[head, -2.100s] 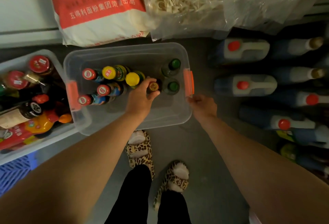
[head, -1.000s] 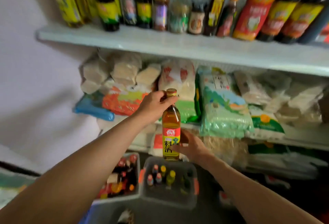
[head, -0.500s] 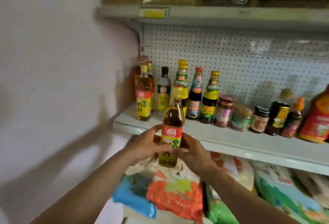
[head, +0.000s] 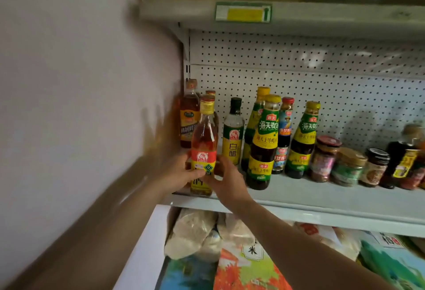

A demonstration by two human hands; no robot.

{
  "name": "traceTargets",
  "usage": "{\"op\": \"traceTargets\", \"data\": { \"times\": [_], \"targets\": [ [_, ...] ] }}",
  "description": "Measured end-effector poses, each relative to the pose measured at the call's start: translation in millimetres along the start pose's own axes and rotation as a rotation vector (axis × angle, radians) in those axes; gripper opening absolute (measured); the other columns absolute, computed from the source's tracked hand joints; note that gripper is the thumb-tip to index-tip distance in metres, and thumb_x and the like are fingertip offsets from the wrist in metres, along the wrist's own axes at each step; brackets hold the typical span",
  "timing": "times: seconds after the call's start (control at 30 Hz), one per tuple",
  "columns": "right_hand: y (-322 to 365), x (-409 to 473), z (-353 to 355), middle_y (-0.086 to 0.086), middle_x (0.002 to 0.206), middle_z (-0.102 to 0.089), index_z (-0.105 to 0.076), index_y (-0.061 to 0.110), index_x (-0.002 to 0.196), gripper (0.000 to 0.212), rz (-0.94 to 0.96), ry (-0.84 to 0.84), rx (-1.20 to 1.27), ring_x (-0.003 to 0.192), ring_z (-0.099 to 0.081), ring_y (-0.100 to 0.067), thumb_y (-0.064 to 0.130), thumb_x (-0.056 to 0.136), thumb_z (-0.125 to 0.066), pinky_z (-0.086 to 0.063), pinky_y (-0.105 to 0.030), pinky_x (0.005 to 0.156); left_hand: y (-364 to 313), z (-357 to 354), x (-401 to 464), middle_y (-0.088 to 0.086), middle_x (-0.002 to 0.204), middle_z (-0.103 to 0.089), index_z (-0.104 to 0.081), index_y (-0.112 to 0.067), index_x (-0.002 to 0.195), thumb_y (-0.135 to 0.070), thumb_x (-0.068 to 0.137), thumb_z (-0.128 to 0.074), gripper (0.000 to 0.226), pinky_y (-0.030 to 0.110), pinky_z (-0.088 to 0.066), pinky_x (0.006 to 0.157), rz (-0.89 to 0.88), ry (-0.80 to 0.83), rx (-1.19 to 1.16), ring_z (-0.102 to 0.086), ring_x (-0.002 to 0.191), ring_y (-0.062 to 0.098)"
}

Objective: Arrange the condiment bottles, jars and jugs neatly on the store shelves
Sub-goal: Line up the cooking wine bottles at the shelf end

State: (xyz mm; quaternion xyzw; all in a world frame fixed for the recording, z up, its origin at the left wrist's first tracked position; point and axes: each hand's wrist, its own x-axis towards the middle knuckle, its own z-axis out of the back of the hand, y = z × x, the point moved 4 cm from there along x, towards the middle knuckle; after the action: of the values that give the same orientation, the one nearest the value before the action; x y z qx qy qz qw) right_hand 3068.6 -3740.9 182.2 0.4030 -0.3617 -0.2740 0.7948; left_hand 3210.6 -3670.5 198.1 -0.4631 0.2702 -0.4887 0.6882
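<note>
Now both hands (head: 202, 178) grip btl (head: 204, 149), shelf (head: 322, 200) edge

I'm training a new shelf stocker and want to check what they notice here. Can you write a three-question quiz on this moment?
1. True or false: both hands hold the amber cooking wine bottle with the red and yellow label.
2. Which stands immediately right of that bottle on the grey metal shelf? A) the clear white vinegar bottle with a black cap B) the glass jar with a red lid C) a blue jug
3. Fill in: the held bottle is at the shelf's ____ end.

Key: 1 true, left hand and right hand; 2 A; 3 left.
</note>
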Motion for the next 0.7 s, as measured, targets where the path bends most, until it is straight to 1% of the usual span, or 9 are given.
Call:
{"op": "traceTargets", "data": {
  "times": [0.07,0.13,0.2,0.27,0.37,0.5,0.57,0.63,0.7],
  "targets": [
    [-1,4,-2,0.008,0.115,-0.066,-0.057,0.022,0.131,0.053,0.019,-0.036,-0.060,0.105,-0.063,-0.009,0.029,0.084,-0.081,-0.054,-0.031,0.092,7,1,7,-0.013,0.111,-0.065,-0.052,-0.047,0.104,-0.025,0.086,-0.076,0.037,0.035,-0.056,0.088,-0.017,-0.011,0.021,-0.063,0.108,0.013],
    [-3,5,-4,0.007,0.115,-0.057,-0.059,0.022,0.129,0.051,0.044,-0.060,-0.144,0.107,-0.057,-0.013,0.029,0.084,-0.080,-0.046,-0.024,0.089,13,0,10,-0.010,0.112,-0.067,-0.052,-0.050,0.104,-0.028,0.085,-0.076,0.038,0.037,-0.059,0.084,-0.025,-0.017,0.031,-0.064,0.106,0.012],
    [-5,6,-7,0.009,0.112,-0.051,-0.061,0.022,0.128,0.048,0.053,-0.066,-0.183,0.111,-0.052,-0.015,0.029,0.084,-0.079,-0.041,-0.022,0.090,17,-2,11,-0.006,0.114,-0.066,-0.051,-0.051,0.105,-0.028,0.085,-0.076,0.039,0.042,-0.060,0.084,-0.010,-0.020,0.027,-0.064,0.106,0.015],
    [-7,7,-8,0.012,0.108,-0.050,-0.062,0.022,0.127,0.046,0.061,-0.078,-0.199,0.114,-0.049,-0.015,0.029,0.085,-0.079,-0.037,-0.020,0.089,21,-2,14,-0.005,0.114,-0.066,-0.051,-0.051,0.102,-0.029,0.085,-0.076,0.037,0.043,-0.060,0.085,-0.001,-0.049,0.028,-0.064,0.105,0.016],
    [-9,9,-13,0.012,0.107,-0.050,-0.062,0.020,0.128,0.046,0.051,-0.093,-0.197,0.115,-0.049,-0.016,0.028,0.086,-0.078,-0.036,-0.020,0.088,22,-2,18,-0.006,0.114,-0.065,-0.050,-0.052,0.101,-0.028,0.085,-0.076,0.039,0.039,-0.059,0.084,0.015,-0.067,0.011,-0.063,0.106,0.016],
    [-15,7,-19,0.002,0.129,-0.056,-0.053,0.020,0.138,0.058,0.000,-0.068,-0.167,0.119,-0.053,-0.016,0.020,0.086,-0.077,-0.042,-0.023,0.098,20,-4,20,-0.009,0.115,-0.063,-0.050,-0.048,0.102,-0.020,0.087,-0.075,0.040,0.030,-0.051,0.082,0.051,-0.037,-0.041,-0.060,0.111,0.015],
    [-15,6,-19,-0.001,0.130,-0.058,-0.052,0.019,0.139,0.059,-0.011,-0.074,-0.164,0.118,-0.055,-0.016,0.019,0.085,-0.077,-0.044,-0.025,0.099,18,-5,17,-0.007,0.119,-0.063,-0.049,-0.044,0.110,-0.018,0.088,-0.073,0.041,0.027,-0.047,0.079,0.095,0.012,-0.076,-0.059,0.114,0.016],
    [-14,6,-19,-0.001,0.131,-0.058,-0.051,0.018,0.139,0.060,-0.009,-0.083,-0.166,0.118,-0.056,-0.017,0.018,0.085,-0.077,-0.045,-0.027,0.101,13,-2,13,-0.004,0.130,-0.060,-0.047,-0.038,0.126,-0.025,0.087,-0.075,0.050,0.028,-0.047,0.078,0.144,0.057,-0.100,-0.058,0.114,0.017],
    [-13,5,-20,-0.002,0.131,-0.058,-0.051,0.018,0.139,0.060,-0.008,-0.081,-0.161,0.119,-0.056,-0.017,0.015,0.085,-0.076,-0.046,-0.030,0.102,0,7,12,-0.007,0.138,-0.053,-0.034,-0.036,0.147,-0.040,0.077,-0.079,0.083,0.040,-0.047,0.090,0.141,0.037,-0.142,-0.054,0.122,0.022]
  ]
}}
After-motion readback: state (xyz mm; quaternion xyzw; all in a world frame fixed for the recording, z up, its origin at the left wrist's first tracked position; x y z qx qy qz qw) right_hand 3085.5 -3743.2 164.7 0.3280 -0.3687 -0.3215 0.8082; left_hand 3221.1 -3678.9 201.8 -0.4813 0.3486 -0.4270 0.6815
